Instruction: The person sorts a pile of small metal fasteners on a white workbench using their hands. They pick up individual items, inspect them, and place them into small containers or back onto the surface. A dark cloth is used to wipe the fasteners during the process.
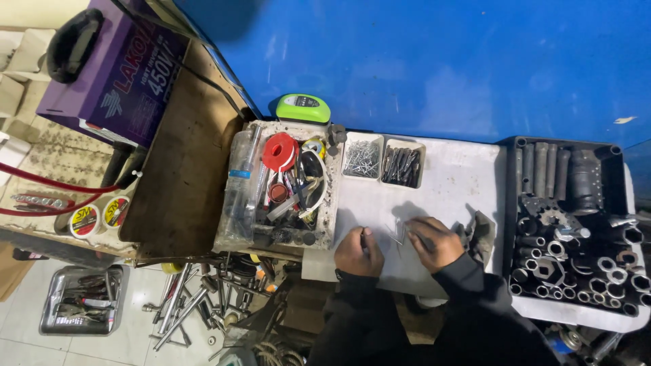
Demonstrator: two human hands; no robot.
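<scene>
A: What lies on the white bench top (pixel 447 183)?

B: At three o'clock, a black socket tray (pixel 576 224); at nine, a cluttered parts box (pixel 285 190).

A: And the hands?

B: The right hand (pixel 434 242) lies flat, fingers loosely spread, gripping nothing I can see. The left hand (pixel 358 252) is curled; whether it pinches something I cannot tell.

A: The small metal pin (pixel 399 234)?

B: Between them, long axis toward twelve, just beside the right fingertips at their nine o'clock, so the right is nearer.
</scene>
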